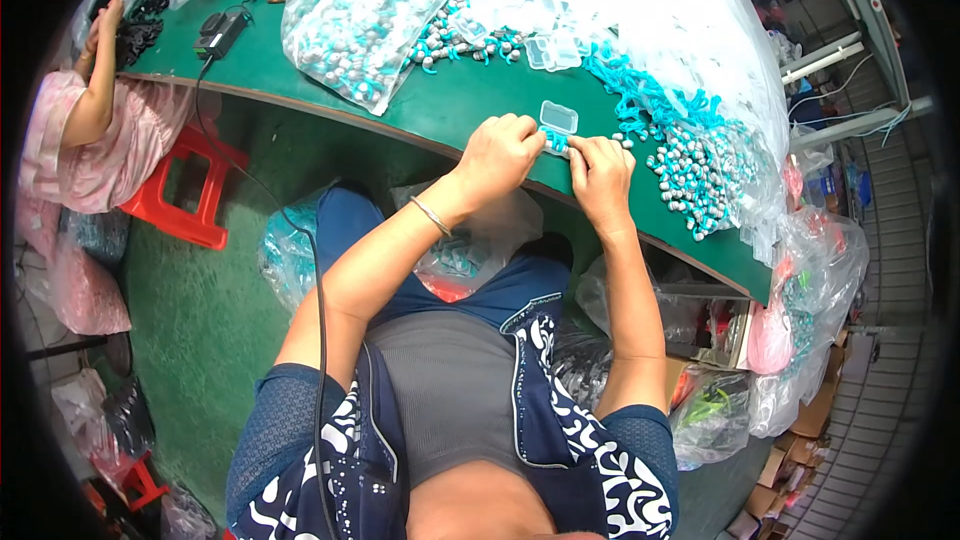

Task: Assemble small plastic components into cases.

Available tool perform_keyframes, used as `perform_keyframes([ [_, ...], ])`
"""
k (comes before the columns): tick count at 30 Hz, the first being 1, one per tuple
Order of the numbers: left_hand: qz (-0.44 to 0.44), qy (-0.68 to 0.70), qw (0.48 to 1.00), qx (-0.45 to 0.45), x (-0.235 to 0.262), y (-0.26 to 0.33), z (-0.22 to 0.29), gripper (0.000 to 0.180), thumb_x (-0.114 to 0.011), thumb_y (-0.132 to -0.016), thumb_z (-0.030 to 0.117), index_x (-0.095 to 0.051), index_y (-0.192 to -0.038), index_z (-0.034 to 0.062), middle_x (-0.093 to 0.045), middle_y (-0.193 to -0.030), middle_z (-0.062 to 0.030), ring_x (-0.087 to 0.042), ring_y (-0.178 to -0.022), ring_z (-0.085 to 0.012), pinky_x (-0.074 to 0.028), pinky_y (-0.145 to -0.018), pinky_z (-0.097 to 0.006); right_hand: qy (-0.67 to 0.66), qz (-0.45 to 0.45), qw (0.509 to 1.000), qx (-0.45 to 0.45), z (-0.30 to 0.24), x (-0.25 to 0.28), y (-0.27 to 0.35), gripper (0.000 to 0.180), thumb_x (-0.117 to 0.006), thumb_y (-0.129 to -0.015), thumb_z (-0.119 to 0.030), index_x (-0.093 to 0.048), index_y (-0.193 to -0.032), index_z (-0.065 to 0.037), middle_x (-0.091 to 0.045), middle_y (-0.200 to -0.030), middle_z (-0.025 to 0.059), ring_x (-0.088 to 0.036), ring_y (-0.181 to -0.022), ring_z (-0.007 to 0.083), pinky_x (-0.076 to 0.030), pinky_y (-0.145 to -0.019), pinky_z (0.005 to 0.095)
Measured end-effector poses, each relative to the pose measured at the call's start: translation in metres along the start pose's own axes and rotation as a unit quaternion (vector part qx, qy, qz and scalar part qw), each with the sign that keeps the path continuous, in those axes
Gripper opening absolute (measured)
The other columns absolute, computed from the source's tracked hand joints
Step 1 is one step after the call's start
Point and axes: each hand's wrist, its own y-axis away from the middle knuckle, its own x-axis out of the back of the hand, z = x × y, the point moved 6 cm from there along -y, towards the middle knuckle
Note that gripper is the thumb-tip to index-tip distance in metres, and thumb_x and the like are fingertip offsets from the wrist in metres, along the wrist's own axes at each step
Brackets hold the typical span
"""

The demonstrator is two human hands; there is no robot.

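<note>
At the front edge of the green table, a small clear plastic case (559,118) has its lid raised. Turquoise cord or soft pieces (555,141) lie in its lower half. My left hand (498,155) pinches the case's left side with bent fingers. On the other side, my right hand (602,178) is closed at the right corner, its fingertips hiding part of the case. Just right of that hand lies a heap of small grey-and-turquoise pieces (690,175), with tangled turquoise cords (635,90) behind it.
A clear bag of similar pieces (350,35) lies on the green table (270,65); more clear cases (553,50) sit farther back. A black cable (312,240) runs down past my left arm. At left, another person's arm (97,90) reaches over the table beside a red stool (190,190).
</note>
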Motion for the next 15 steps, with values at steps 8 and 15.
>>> perform_keyframes([
  [8,-0.02,0.015,1.0,-0.007,0.002,0.0,0.001,0.02,-0.068,-0.08,0.009,-0.066,-0.1,0.0056,-0.059,-0.09,-0.0074,-0.06,-0.081,-0.0253,-0.048,-0.07,-0.038,0.058,-0.029,0.997,-0.042,0.025,-0.009,-0.032,0.021,-0.064,-0.089,-0.018,-0.069,-0.109,-0.014,-0.064,-0.101,0.0048,-0.057,-0.102,0.0258,-0.034,-0.092,0.0481],
  [15,-0.021,0.037,0.999,0.001,-0.004,0.0,-0.002,0.022,-0.069,-0.079,0.009,-0.067,-0.101,0.0068,-0.059,-0.088,-0.0066,-0.06,-0.081,-0.0251,-0.049,-0.07,-0.039,0.009,-0.062,0.997,-0.053,0.036,-0.027,-0.04,0.021,-0.071,-0.084,-0.018,-0.07,-0.104,-0.014,-0.064,-0.101,0.0043,-0.057,-0.104,0.0248,-0.033,-0.093,0.0487],
])
